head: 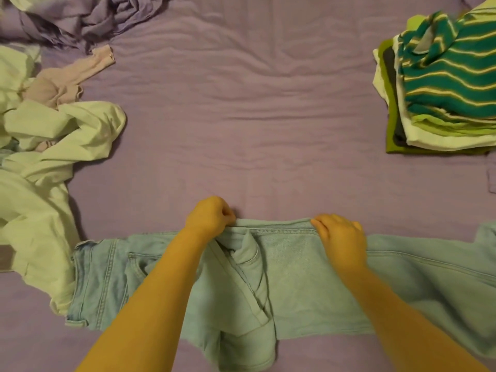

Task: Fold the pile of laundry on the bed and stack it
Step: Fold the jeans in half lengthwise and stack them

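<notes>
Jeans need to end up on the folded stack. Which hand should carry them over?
Right hand, probably: it grips the light blue denim jeans on the side nearer the folded stack; left hand is farther away.

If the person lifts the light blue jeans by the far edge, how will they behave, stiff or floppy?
Probably floppy: the jeans already lie creased and bunched between the left hand and right hand. They look fairly heavy for cloth, given the thick seams. The long ends would likely hang down, since both extend well past the hands.
</notes>
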Demonstrator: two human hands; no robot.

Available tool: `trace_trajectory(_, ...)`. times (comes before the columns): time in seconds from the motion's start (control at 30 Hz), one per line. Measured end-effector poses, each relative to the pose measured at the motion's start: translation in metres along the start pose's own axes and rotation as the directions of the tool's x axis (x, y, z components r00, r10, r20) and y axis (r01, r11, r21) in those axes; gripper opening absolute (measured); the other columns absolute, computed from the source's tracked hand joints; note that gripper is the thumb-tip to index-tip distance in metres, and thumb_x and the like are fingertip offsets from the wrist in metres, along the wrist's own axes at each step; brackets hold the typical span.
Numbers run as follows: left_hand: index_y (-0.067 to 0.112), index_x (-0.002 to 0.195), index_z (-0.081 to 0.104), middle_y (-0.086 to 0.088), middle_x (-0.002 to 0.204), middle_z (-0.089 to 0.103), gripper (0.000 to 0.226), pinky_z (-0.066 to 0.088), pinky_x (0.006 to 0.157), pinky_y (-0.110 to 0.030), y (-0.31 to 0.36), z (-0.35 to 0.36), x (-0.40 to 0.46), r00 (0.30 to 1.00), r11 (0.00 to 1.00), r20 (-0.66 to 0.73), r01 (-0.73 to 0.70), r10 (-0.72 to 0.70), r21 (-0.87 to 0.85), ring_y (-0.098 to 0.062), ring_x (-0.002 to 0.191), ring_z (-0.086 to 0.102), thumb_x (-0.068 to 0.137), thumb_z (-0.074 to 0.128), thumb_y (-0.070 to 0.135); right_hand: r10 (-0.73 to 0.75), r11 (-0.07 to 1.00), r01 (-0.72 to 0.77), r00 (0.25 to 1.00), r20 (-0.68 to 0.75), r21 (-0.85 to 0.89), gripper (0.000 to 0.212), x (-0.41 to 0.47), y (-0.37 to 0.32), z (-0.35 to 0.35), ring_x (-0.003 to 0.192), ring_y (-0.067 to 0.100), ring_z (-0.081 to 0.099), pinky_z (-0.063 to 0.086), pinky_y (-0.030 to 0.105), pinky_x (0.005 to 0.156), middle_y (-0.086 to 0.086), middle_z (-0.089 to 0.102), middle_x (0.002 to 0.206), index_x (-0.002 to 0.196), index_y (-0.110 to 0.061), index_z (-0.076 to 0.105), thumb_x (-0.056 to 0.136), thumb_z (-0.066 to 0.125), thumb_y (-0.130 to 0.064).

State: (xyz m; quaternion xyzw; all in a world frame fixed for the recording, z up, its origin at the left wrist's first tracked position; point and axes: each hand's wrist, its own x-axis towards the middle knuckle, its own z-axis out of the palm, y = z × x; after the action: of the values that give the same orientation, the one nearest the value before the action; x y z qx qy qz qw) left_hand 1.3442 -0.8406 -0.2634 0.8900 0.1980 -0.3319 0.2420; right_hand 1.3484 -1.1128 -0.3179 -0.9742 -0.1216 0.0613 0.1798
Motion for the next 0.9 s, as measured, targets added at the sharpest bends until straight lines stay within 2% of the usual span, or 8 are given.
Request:
trace_trajectory(0.1, 0.013, 0.086, 0.065, 0.003, 0.08, 0.063, 0.008, 0.046, 0.066, -0.021, -0.014, 0.006, 0.002, 0.983, 0.916, -0.182, -0.072, -0.001, -0.395, -0.012, 0.074, 0.057, 0.092, 0.063, 0.018, -0.033, 0.999, 0.032, 0.999, -0.032, -0.04, 0.02, -0.001, 0.007, 0.005, 0.05, 0.027, 0.062, 0.048, 0.032, 0.044, 0.007, 0.066, 0.069, 0.079, -0.009, 0.071, 0.066, 0.084, -0.001)
trace_trajectory(0.17, 0.015, 0.087, 0.063, 0.002, 0.08, 0.062, 0.007, 0.043, 0.061, -0.016, -0.017, 0.016, 0.01, 0.966, 0.883, -0.256, -0.103, -0.02, -0.458, -0.013, 0.074, 0.057, 0.093, 0.061, 0.019, 0.011, 0.997, -0.011, 1.0, 0.0, -0.073, 0.013, -0.002, 0.007, 0.011, 0.046, 0.027, 0.057, 0.042, 0.027, 0.04, 0.007, 0.064, 0.07, 0.08, -0.011, 0.07, 0.073, 0.081, -0.007)
trace_trajectory(0.3, 0.011, 0.096, 0.063, -0.006, 0.095, 0.064, 0.016, 0.044, 0.073, -0.032, -0.014, 0.037, 0.033, 0.92, 0.969, -0.392, -0.12, 0.027, -0.215, -0.024, 0.086, 0.057, 0.098, 0.051, 0.02, 0.047, 0.992, -0.046, 0.999, 0.007, -0.114, 0.014, 0.01, 0.013, 0.021, 0.057, 0.03, 0.058, 0.044, 0.033, 0.049, 0.008, 0.063, 0.075, 0.083, -0.01, 0.067, 0.089, 0.066, -0.023)
trace_trajectory(0.4, 0.011, 0.101, 0.064, -0.009, 0.103, 0.062, 0.025, 0.036, 0.08, -0.037, -0.012, 0.049, 0.043, 0.864, 0.996, -0.499, -0.041, 0.074, 0.077, -0.029, 0.095, 0.052, 0.101, 0.044, 0.028, -0.124, 0.979, 0.111, 0.99, -0.069, -0.168, 0.025, 0.023, 0.017, 0.019, 0.049, 0.026, 0.055, 0.042, 0.03, 0.046, 0.005, 0.058, 0.06, 0.069, -0.01, 0.063, 0.088, 0.064, -0.028)
trace_trajectory(0.5, 0.01, 0.102, 0.064, -0.013, 0.105, 0.061, 0.027, 0.033, 0.081, -0.04, 0.012, 0.057, 0.036, 0.774, 0.998, -0.632, 0.015, 0.03, 0.066, -0.033, 0.098, 0.049, 0.099, 0.048, 0.032, -0.182, 0.965, 0.166, 0.981, -0.064, -0.201, 0.034, 0.028, 0.023, 0.011, 0.049, 0.024, 0.055, 0.041, 0.031, 0.05, 0.001, 0.057, 0.055, 0.066, -0.013, 0.06, 0.091, 0.05, -0.033)
trace_trajectory(0.57, 0.008, 0.101, 0.067, -0.013, 0.105, 0.063, 0.024, 0.039, 0.083, -0.045, 0.037, 0.069, 0.021, 0.704, 0.988, -0.695, -0.131, 0.148, 0.077, -0.036, 0.099, 0.053, 0.095, 0.057, 0.03, -0.166, 0.971, 0.159, 0.986, -0.026, -0.176, 0.028, 0.024, 0.039, 0.002, 0.051, 0.025, 0.056, 0.04, 0.033, 0.053, 0.0, 0.058, 0.056, 0.068, -0.014, 0.06, 0.09, 0.061, -0.031)
trace_trajectory(0.73, 0.016, 0.104, 0.071, -0.003, 0.108, 0.068, 0.027, 0.038, 0.102, -0.056, 0.106, 0.119, -0.008, 0.636, 0.749, -0.396, -0.563, 0.662, 0.348, -0.029, 0.109, 0.061, 0.082, 0.071, 0.031, -0.224, 0.938, 0.242, 0.969, 0.102, -0.249, 0.031, -0.002, 0.101, -0.044, 0.055, 0.026, 0.06, 0.044, 0.035, 0.057, 0.002, 0.061, 0.057, 0.067, -0.014, 0.063, 0.085, 0.065, -0.04)
trace_trajectory(0.9, 0.024, 0.134, 0.052, 0.0, 0.133, 0.054, 0.046, 0.008, 0.115, -0.047, 0.165, 0.151, -0.007, 0.794, 0.783, -0.102, -0.556, 0.6, 0.278, -0.021, 0.134, 0.037, 0.091, 0.055, 0.041, -0.09, 0.924, 0.195, 0.947, 0.31, -0.328, 0.041, -0.019, 0.154, -0.089, 0.092, 0.025, 0.065, 0.043, 0.037, 0.082, 0.002, 0.07, 0.097, 0.107, -0.018, 0.067, 0.091, 0.05, -0.052)
